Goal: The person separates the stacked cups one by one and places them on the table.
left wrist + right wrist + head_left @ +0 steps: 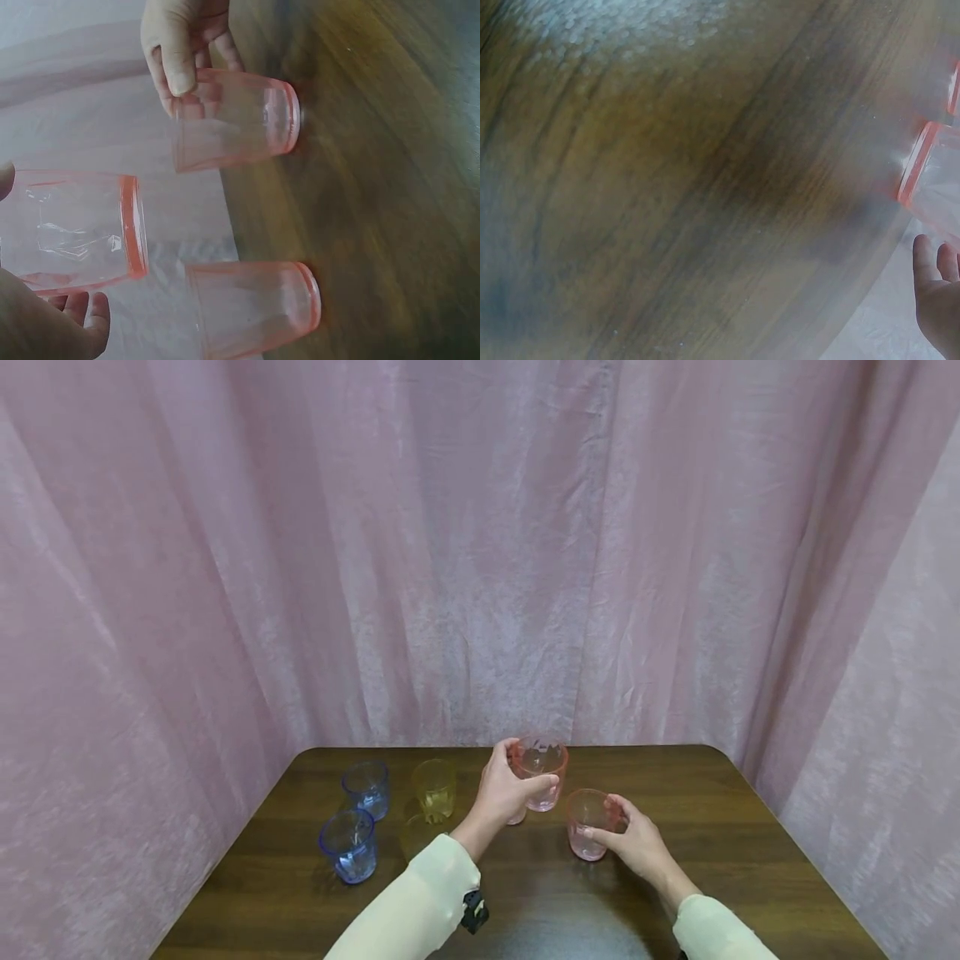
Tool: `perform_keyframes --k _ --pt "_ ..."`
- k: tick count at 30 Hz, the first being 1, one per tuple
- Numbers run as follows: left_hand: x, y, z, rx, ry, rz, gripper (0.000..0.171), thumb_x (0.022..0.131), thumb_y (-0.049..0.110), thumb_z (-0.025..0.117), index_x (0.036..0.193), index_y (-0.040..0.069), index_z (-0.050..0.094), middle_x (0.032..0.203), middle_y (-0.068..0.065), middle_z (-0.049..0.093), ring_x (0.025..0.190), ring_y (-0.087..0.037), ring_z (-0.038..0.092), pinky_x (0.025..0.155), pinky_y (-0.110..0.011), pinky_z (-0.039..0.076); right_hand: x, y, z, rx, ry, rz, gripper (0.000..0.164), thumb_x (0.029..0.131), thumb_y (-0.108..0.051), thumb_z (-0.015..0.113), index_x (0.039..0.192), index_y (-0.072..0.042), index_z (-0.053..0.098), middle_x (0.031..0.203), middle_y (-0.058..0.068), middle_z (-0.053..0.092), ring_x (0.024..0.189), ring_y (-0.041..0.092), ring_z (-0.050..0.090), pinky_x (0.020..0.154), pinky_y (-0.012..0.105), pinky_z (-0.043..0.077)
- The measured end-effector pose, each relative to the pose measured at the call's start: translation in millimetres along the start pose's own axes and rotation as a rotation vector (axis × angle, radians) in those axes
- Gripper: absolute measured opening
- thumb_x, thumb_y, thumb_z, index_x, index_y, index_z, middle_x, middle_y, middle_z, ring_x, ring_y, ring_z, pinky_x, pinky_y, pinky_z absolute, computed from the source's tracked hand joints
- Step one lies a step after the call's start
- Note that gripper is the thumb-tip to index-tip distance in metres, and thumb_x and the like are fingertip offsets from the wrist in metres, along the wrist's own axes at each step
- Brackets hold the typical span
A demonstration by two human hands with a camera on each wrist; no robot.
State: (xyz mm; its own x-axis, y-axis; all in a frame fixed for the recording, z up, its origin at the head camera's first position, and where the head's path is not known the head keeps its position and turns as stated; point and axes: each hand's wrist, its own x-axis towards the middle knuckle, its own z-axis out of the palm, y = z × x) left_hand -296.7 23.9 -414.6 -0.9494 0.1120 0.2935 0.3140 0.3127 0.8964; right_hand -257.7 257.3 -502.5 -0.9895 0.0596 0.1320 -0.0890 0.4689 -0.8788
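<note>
My left hand [504,789] grips a clear pink tumbler [542,777] by its sides, thumb in front and fingers behind. In the left wrist view this raised tumbler [79,232] hangs away from the wooden surface. Lower and to the right, my right hand [637,843] holds a second pink tumbler [588,831] between thumb and fingers, upright with its base close to the table. A third pink tumbler [255,307] stands on the table, mostly hidden behind my left hand in the head view. At the right wrist view's edge, only part of the right-hand tumbler [937,176] shows.
Two blue tumblers [354,852] stand at the left of the brown wooden table [712,810]. Beside them is a yellow tumbler [435,789], with another yellow one [418,837] partly covered by my left sleeve [420,902]. A pink curtain [480,568] hangs behind the table.
</note>
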Motion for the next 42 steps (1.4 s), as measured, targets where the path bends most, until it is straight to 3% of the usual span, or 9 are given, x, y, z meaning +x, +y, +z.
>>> perform_keyframes --k 22,35,42 --pt "-35.9 -39.4 -4.3 0.036 0.026 -0.039 0.09 0.068 0.034 0.092 0.137 0.002 0.044 0.128 -0.016 0.056 0.116 -0.032 0.055 0.095 -0.05 0.048 3 5 -2 -0.034 0.003 0.005 0.089 0.081 -0.039 0.083 0.146 0.003 0.039 0.141 0.024 0.051 0.129 0.042 0.048 0.101 0.055 0.043" --pt "-58.9 -60.6 -3.3 0.042 -0.031 -0.033 0.088 0.066 0.029 0.093 0.134 0.0 0.044 0.123 -0.015 0.058 0.112 -0.03 0.057 0.093 -0.046 0.048 5 7 -4 -0.035 -0.017 0.018 0.093 0.08 -0.043 0.082 0.148 0.001 0.036 0.145 0.023 0.048 0.131 0.043 0.045 0.1 0.056 0.043" --pt "-67.3 -67.8 -3.9 0.061 -0.047 -0.044 0.09 0.066 0.027 0.094 0.136 -0.002 0.043 0.126 -0.019 0.057 0.114 -0.034 0.057 0.094 -0.051 0.048 4 6 -4 -0.032 -0.027 0.018 0.093 0.081 -0.044 0.081 0.149 0.001 0.035 0.146 0.022 0.046 0.134 0.044 0.042 0.102 0.057 0.042"
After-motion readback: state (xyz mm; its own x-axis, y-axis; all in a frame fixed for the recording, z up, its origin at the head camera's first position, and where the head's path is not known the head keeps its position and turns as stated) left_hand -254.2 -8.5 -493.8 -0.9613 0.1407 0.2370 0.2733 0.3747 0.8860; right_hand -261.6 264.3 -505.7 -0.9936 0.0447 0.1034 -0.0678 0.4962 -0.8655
